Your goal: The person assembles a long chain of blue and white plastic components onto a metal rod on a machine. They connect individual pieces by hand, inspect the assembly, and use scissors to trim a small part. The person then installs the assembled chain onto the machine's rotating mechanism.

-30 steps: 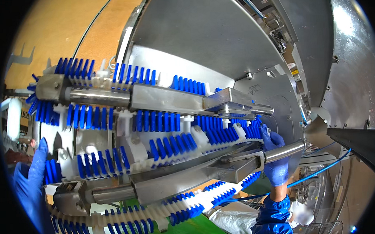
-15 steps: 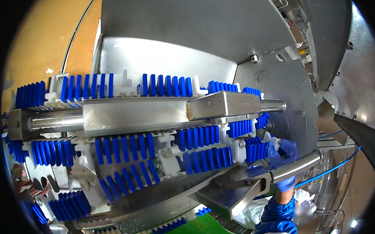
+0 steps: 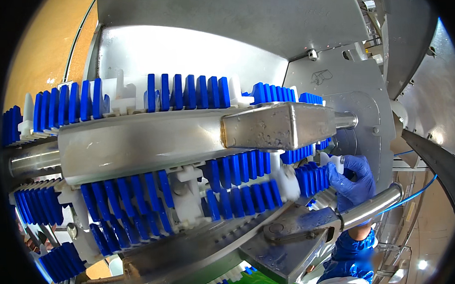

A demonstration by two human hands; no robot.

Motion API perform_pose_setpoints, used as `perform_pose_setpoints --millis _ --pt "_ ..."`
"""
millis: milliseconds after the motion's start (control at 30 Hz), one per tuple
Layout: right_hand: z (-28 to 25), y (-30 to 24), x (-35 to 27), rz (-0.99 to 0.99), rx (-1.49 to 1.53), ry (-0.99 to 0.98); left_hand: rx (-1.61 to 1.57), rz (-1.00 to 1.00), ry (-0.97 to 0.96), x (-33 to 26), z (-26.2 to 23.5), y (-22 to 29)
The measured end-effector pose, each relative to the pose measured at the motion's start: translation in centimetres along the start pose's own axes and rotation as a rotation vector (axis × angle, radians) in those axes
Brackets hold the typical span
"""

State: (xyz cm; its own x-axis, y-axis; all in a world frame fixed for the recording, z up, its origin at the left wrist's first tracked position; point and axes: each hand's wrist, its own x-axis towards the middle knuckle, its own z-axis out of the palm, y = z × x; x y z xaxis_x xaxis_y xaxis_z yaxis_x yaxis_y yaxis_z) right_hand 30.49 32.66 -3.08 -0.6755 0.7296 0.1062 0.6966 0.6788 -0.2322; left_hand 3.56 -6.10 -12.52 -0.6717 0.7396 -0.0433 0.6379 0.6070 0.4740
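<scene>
My right hand, in a blue glove, reaches up behind a steel tube at the right. Its thumb and fingers are closed on a small white plastic end piece. Beside the fingertips is a row of upright blue plastic fingers, part of a white-and-blue chain belt. More blue-fingered segments run leftward between white links. The steel tube hides part of my wrist, and a blue sleeve shows below. My left hand is not in view.
A wide steel bar with a block crosses above the belt. Below it lies a hinged steel bracket. A grey side plate stands at the right, a steel hood above. A blue hose bends past the tube; green material shows below.
The view has shifted closer to the belt, which looks larger and further left. My right hand stays at the same end, its fingers now showing more plainly around the white end piece.
</scene>
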Motion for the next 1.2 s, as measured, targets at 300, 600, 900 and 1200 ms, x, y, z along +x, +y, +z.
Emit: perform_pose_setpoints --millis 300,600,900,1200 --pt "-0.7 -0.3 1.2 -0.362 -0.383 -0.1 0.033 0.027 0.028 -0.1 -0.2 0.6" --pt "-0.5 2.1 -0.3 -0.383 -0.38 -0.11 0.062 0.064 0.107 -0.9 -1.9 1.4" --pt "0.8 2.3 -1.1 -0.472 -0.275 0.177 0.319 0.137 0.25 3.5 -7.6 4.4" --pt "3.0 5.3 -0.9 -0.394 0.177 0.273 0.255 0.089 -0.143 15.2 -7.2 4.1"
